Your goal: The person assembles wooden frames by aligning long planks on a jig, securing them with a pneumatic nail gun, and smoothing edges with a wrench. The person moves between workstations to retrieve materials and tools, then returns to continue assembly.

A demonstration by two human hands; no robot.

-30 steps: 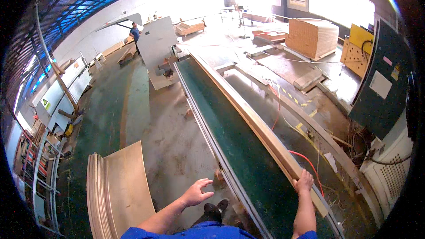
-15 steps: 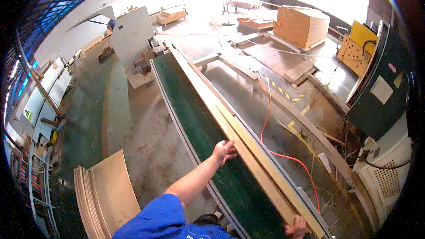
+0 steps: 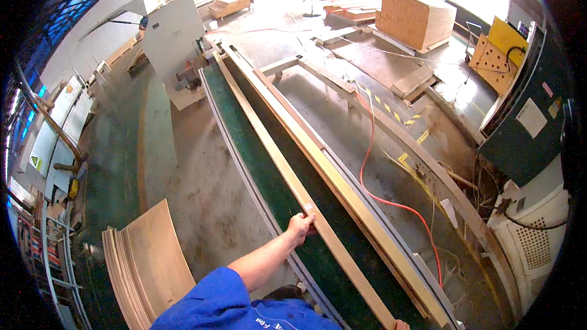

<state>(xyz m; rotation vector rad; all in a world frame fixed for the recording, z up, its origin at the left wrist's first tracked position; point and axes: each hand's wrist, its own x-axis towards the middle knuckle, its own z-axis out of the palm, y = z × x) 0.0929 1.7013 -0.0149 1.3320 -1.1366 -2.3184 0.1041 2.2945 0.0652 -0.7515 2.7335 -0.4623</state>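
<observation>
The left hand (image 3: 301, 226) is clamped on the long strip (image 3: 280, 162); right hand's (image 3: 400, 325) grip I cannot tell; uneven support could twist it.

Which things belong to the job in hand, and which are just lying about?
In the job:
long pale wooden strip, held by the left hand
yellowish wooden strip beside it
long green metal-edged bed beneath

Apparently lying about:
curved tan stack of thin sheets
thin orange-red hose
</observation>
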